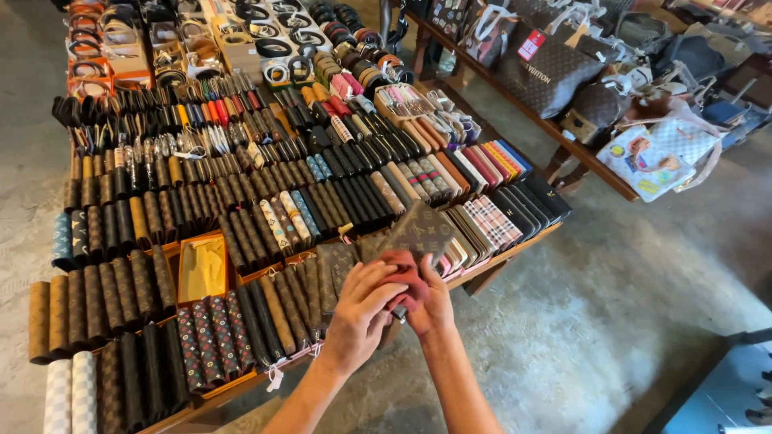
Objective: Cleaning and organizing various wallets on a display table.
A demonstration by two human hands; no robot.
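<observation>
My right hand grips a brown patterned wallet from below, holding it tilted over the front edge of the table. My left hand presses a red cloth against the wallet's lower part, fingers curled over the cloth. Both hands meet at the wallet, just in front of rows of standing wallets.
The wooden table is packed with rows of upright wallets in brown, black and checked patterns. An open orange box with a yellow pouch lies among them. Coiled belts fill the far end. Handbags crowd a second table at right; concrete floor lies between.
</observation>
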